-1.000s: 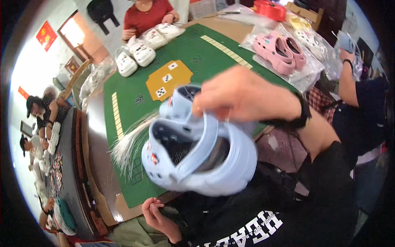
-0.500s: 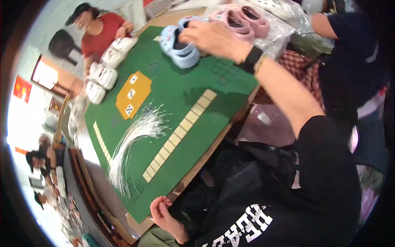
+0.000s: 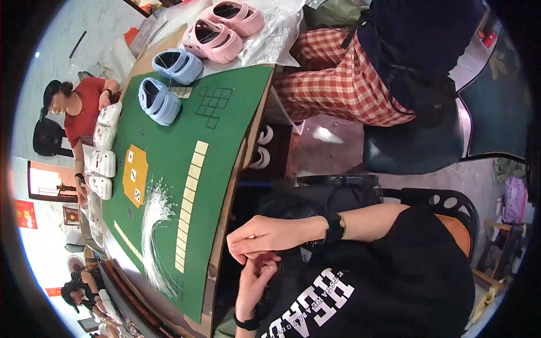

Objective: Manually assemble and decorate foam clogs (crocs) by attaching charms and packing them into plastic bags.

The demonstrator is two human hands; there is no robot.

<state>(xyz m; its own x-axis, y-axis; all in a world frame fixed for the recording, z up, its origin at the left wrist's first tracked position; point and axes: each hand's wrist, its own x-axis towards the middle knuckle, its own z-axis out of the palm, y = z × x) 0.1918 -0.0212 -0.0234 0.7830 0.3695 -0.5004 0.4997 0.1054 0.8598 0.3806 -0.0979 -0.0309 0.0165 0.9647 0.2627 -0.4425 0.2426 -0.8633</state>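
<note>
Strands [image 3: 151, 225], thin and white, lie in a loose curved bundle on the green mat [image 3: 169, 152], splayed at the upper end. Between them and the near edge of the surface [image 3: 160, 45] runs a strip of pale yellow rectangles [image 3: 191, 207]; a gold panel [image 3: 141, 163] bearing 3 white squares sits on the bundle's other side.

Both hands are just off that near edge, in front of the black top [image 3: 394, 270]. The right hand [image 3: 267, 235], with a ring on 1 finger and a dark band [image 3: 335, 228] at the wrist, reaches over the left hand [image 3: 255, 281]; they touch at the fingers, which are bent. Whether anything is pinched between them I cannot tell, as the right hand covers the contact.

Well apart from the hands, 2 light blue clogs stand side by side at the upper end of the mat, the first [image 3: 159, 101] lower and the second [image 3: 177, 66] nearer 2 pink clogs [image 3: 213, 40]. The pink ones rest on clear plastic [image 3: 276, 36]. Along the far left side, 4 white clogs [image 3: 100, 163] form a row before a person in red [image 3: 84, 107]. Red-checked trousers [image 3: 344, 84] show beyond the upper right end.
</note>
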